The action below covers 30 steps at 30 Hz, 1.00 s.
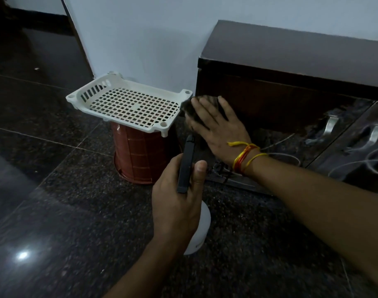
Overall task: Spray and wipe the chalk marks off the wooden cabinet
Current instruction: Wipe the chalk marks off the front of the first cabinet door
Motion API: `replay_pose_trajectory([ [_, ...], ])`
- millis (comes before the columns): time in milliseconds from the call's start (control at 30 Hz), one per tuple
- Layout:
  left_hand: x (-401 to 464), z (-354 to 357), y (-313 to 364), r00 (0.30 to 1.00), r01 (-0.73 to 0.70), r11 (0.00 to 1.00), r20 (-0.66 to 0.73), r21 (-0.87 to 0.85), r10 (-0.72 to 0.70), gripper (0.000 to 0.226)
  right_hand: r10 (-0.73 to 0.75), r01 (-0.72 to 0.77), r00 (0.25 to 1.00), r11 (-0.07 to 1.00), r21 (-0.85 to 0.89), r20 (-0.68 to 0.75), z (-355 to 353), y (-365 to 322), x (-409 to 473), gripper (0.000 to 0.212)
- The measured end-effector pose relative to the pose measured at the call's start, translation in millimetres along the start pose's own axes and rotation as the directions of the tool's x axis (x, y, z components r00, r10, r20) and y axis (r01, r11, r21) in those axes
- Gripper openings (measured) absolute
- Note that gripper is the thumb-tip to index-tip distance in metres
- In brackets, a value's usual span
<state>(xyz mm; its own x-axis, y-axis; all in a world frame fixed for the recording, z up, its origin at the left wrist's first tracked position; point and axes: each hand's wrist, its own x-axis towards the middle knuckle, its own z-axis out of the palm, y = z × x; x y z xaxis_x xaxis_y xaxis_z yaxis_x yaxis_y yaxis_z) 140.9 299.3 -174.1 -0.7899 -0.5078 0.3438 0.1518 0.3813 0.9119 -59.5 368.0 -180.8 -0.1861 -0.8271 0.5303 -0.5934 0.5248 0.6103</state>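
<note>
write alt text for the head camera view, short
A person's right hand presses a dark cloth flat against the side of a dark wooden cabinet, while the left hand grips a white spray bottle by its black top. A white basket sits on an upturned red bucket beside the cabinet.

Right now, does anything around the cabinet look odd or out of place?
Two things. White chalk scribbles still loop across the wooden cabinet on its glossy front, right of where the right hand presses a dark cloth. Beside it, a white slotted tray sits balanced on an upturned red bucket, overhanging its sides.
</note>
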Motion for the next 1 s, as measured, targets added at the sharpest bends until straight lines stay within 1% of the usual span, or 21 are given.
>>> replay_pose_trajectory([
  [133,1.4,-0.1,-2.4,1.000,0.016,1.000,-0.014,-0.002,-0.016,0.016,0.082,-0.082,0.996,0.997,0.014,-0.028,6.9,-2.0,-1.3,0.057],
  [200,2.0,0.2,-2.7,1.000,0.028,1.000,-0.013,0.001,-0.028,0.015,0.030,-0.030,0.999,0.999,0.026,0.024,15.7,-13.1,-12.7,0.058],
  [267,1.4,-0.1,-4.2,0.999,0.032,0.999,-0.005,0.004,-0.032,0.014,-0.072,0.069,0.992,0.997,0.031,0.105,25.5,-23.6,-27.6,0.063],
  [333,0.4,-1.9,-6.8,0.999,0.038,0.999,0.009,0.008,-0.038,0.015,-0.112,0.110,0.985,0.994,0.019,0.134,29.7,-25.8,-35.8,0.064],
  [400,-0.2,-4.1,-11.2,0.999,0.049,0.999,0.020,0.022,-0.049,0.014,-0.111,0.111,0.988,0.994,0.008,0.106,27.3,-21.0,-33.8,0.063],
  [467,0.0,-6.6,-15.1,0.998,0.063,0.997,0.019,0.041,-0.064,0.011,-0.051,0.051,0.997,0.999,0.003,0.051,23.1,-13.9,-28.6,0.060],
  [533,0.5,-7.3,-18.1,0.996,0.086,0.996,0.016,0.039,-0.086,0.010,0.006,-0.006,1.000,1.000,-0.004,0.030,23.0,-11.8,-26.7,0.058],
  [600,0.7,-6.3,-19.4,0.994,0.105,0.994,0.018,0.031,-0.106,0.012,0.002,-0.002,0.999,1.000,0.002,0.048,28.4,-18.7,-32.7,0.059],
  [767,-0.9,-2.9,-20.2,0.994,0.103,0.994,0.031,0.034,-0.104,0.010,-0.122,0.119,0.976,0.992,0.030,0.178,48.0,-43.0,-60.8,0.069],
  [833,-3.2,-2.6,-21.5,0.994,0.099,0.994,0.036,0.037,-0.100,0.012,-0.117,0.114,0.980,0.993,0.026,0.160,45.6,-43.2,-57.8,0.069],
  [967,-4.6,-0.3,-20.2,0.993,0.098,0.994,0.053,0.050,-0.101,0.013,0.000,-0.002,0.999,0.999,0.054,0.045,42.1,-35.0,-42.9,0.059],
  [1000,-4.0,-0.1,-19.4,0.993,0.100,0.994,0.053,0.051,-0.103,0.013,0.014,-0.016,0.999,0.998,0.056,0.034,44.6,-34.7,-42.4,0.059],
])
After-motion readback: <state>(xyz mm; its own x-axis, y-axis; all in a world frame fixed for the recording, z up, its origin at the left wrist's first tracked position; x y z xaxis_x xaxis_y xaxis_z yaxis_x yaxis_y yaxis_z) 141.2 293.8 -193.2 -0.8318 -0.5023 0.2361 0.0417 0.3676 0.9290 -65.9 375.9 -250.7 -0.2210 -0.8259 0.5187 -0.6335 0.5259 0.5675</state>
